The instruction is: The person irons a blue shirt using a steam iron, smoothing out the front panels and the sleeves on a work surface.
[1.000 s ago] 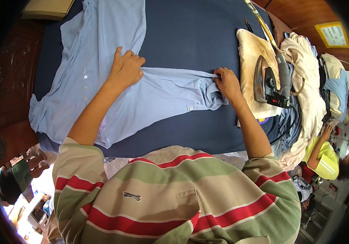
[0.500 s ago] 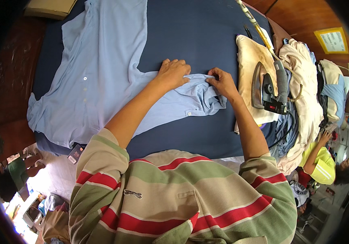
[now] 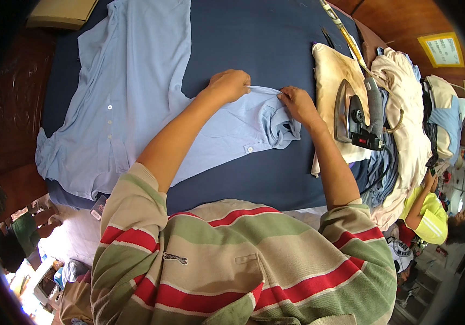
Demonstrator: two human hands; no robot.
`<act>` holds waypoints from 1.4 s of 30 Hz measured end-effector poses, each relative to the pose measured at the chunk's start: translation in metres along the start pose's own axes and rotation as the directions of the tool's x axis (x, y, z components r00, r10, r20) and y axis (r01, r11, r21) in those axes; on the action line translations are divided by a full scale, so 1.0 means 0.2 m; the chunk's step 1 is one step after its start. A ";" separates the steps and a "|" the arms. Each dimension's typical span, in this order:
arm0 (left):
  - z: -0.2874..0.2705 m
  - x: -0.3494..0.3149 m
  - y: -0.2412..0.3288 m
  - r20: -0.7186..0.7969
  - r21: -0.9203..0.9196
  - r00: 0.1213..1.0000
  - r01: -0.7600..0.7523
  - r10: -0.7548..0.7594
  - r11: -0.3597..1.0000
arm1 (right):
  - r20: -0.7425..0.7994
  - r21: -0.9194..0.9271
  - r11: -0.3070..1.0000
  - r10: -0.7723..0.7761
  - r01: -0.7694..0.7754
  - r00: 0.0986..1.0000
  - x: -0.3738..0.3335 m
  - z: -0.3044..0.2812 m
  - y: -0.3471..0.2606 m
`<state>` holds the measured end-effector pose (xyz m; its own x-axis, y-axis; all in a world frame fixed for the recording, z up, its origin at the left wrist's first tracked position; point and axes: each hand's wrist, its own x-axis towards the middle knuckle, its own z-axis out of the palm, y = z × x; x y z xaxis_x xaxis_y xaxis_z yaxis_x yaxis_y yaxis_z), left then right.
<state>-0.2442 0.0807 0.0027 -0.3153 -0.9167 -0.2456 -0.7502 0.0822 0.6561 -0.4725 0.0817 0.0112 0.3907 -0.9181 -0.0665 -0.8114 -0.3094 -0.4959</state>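
Observation:
A light blue button-up shirt lies spread over the dark blue cloth of the table, one sleeve stretched out to the right. My left hand is closed on the sleeve's far edge, its fingertips partly hidden. Farther right, my right hand pinches the same edge close to the cuff. Between the hands the edge is drawn fairly straight, while the cloth around the cuff stays bunched and wrinkled. A small button shows on the near side of the sleeve.
Right of my right hand an iron rests on a scorched cream cloth, its cord running up and away. Piled garments lie beyond it. A person in a yellow shirt is at the far right. A box sits at the back left.
My left hand has moved slightly away from me and its fingers have closed on the sleeve edge. The edge between my hands is lifted and straighter than before.

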 end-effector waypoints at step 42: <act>0.30 -0.82 -0.22 -0.385 0.473 0.922 0.240 -0.046 0.848 | 0.084 -0.413 0.886 -0.192 0.210 0.978 -0.14 0.18 -0.05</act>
<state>-0.1941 0.2516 -0.0293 -0.0321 -0.9993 0.0186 -0.9866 0.0347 0.1595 -0.4586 0.1195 -0.0135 0.5744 -0.8174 -0.0429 -0.8168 -0.5689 -0.0959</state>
